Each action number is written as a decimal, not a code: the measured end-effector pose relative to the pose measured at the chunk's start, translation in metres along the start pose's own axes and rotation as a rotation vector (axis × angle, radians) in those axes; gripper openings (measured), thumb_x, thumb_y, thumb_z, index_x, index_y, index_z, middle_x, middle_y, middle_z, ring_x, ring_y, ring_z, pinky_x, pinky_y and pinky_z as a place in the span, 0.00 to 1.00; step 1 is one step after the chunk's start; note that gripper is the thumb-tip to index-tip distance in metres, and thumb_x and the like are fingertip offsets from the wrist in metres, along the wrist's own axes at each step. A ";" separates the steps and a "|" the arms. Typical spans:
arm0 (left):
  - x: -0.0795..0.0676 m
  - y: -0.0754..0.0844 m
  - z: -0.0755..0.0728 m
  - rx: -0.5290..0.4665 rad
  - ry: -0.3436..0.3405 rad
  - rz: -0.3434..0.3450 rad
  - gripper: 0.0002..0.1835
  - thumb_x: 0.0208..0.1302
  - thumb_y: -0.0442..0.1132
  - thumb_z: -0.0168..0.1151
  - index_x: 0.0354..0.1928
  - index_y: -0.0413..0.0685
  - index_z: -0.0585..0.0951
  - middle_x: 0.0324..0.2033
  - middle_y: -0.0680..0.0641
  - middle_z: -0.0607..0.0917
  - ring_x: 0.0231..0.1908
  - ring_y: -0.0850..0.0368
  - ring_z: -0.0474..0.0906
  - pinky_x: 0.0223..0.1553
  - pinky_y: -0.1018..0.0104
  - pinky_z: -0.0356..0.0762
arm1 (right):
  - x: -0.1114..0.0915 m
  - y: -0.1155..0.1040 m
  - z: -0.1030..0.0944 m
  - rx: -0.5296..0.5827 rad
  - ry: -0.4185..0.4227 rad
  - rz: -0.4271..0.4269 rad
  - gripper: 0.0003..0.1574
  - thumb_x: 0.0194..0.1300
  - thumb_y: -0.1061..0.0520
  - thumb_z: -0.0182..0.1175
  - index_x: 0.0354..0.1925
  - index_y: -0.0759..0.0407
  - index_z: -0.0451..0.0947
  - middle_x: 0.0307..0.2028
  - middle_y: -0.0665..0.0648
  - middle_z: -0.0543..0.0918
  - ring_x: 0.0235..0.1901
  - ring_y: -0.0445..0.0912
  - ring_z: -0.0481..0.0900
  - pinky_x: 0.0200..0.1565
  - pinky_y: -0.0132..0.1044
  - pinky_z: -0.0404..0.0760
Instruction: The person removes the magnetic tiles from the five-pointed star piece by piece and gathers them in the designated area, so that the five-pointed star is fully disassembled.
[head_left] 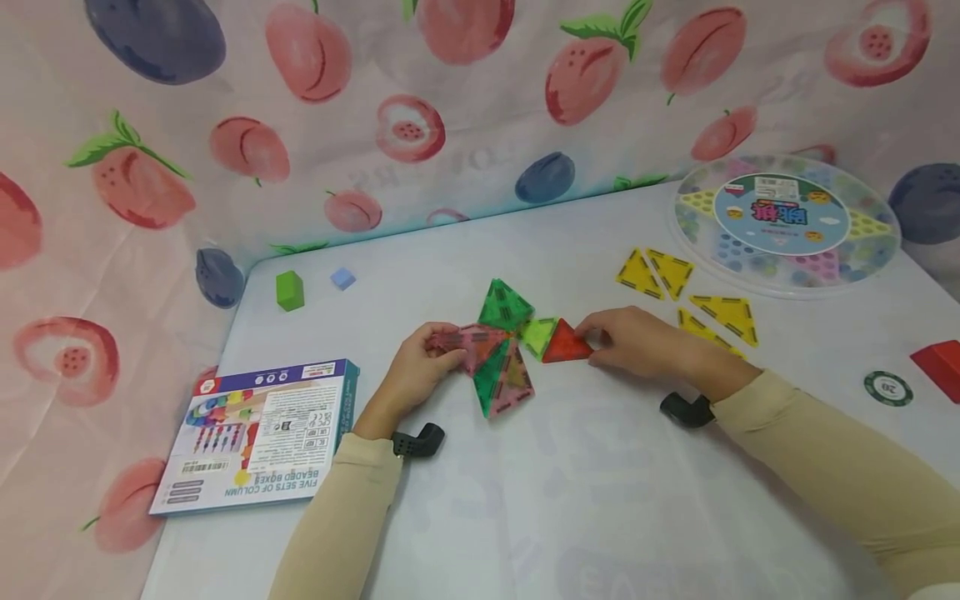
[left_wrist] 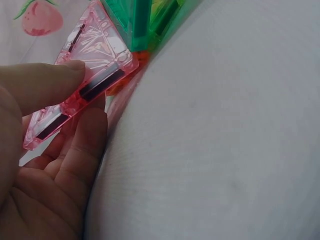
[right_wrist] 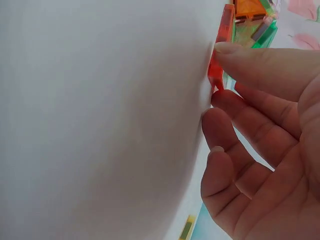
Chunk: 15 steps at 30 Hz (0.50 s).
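Clear coloured magnetic tiles stand joined in a star-like cluster in the middle of the white table. My left hand (head_left: 412,367) pinches a pink triangular tile (left_wrist: 97,52) on the cluster's left side, thumb on top and fingers beneath. On the right, my right hand (head_left: 636,342) pinches a red triangular tile (head_left: 566,343) by its outer corner, and its thumb shows on it in the right wrist view. The red tile lies against a light green tile (head_left: 538,335). A green tile (head_left: 505,307) rises behind; another green tile (head_left: 488,382) and a pinkish tile (head_left: 517,390) point toward me.
Several yellow triangular tiles (head_left: 734,315) lie beyond my right hand. Behind them is a round Chinese checkers board (head_left: 690,229). A poker chip (head_left: 888,388) and a red block (head_left: 941,367) sit far right. At left are a bead box (head_left: 300,425), a green block (head_left: 289,291) and a blue block (head_left: 342,278).
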<state>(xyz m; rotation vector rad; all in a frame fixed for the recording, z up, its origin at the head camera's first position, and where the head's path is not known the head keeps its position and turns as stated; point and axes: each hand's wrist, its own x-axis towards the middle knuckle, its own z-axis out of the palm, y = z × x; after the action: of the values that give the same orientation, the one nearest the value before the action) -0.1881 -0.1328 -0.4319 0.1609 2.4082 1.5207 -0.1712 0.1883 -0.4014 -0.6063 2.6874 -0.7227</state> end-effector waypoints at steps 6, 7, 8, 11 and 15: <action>0.000 0.001 -0.001 0.006 0.000 0.017 0.18 0.55 0.42 0.63 0.48 0.55 0.72 0.38 0.51 0.80 0.33 0.57 0.74 0.34 0.66 0.72 | 0.001 -0.010 0.002 0.028 -0.046 -0.016 0.25 0.55 0.55 0.64 0.52 0.51 0.73 0.43 0.47 0.77 0.38 0.45 0.70 0.43 0.40 0.71; 0.000 0.001 -0.001 0.009 0.003 0.017 0.18 0.55 0.42 0.63 0.48 0.55 0.72 0.38 0.51 0.80 0.33 0.58 0.74 0.34 0.66 0.72 | 0.001 -0.011 0.003 0.036 -0.055 -0.015 0.25 0.55 0.54 0.64 0.52 0.50 0.73 0.42 0.47 0.77 0.38 0.45 0.70 0.43 0.40 0.71; 0.000 0.000 0.000 0.010 0.004 0.019 0.18 0.55 0.42 0.63 0.48 0.55 0.72 0.38 0.51 0.80 0.33 0.57 0.74 0.34 0.66 0.72 | 0.001 -0.011 0.003 0.046 -0.063 -0.016 0.25 0.54 0.54 0.64 0.53 0.50 0.73 0.42 0.46 0.77 0.38 0.45 0.70 0.43 0.39 0.71; -0.001 0.000 0.000 0.014 0.012 0.010 0.18 0.55 0.42 0.63 0.48 0.55 0.73 0.38 0.51 0.80 0.34 0.57 0.74 0.35 0.66 0.72 | 0.002 -0.012 0.005 0.073 -0.083 -0.020 0.26 0.55 0.52 0.63 0.53 0.47 0.73 0.40 0.45 0.76 0.38 0.44 0.69 0.42 0.38 0.71; -0.002 0.000 0.000 0.036 0.018 -0.001 0.18 0.55 0.43 0.64 0.47 0.55 0.73 0.39 0.52 0.79 0.35 0.57 0.73 0.36 0.64 0.71 | 0.000 -0.010 0.007 0.086 -0.070 -0.003 0.25 0.55 0.50 0.63 0.53 0.46 0.73 0.40 0.45 0.76 0.38 0.44 0.69 0.41 0.37 0.71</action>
<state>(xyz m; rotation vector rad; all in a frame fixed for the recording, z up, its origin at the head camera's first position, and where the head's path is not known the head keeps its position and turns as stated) -0.1860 -0.1330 -0.4318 0.1543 2.4509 1.4853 -0.1651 0.1774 -0.4017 -0.6026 2.5776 -0.7983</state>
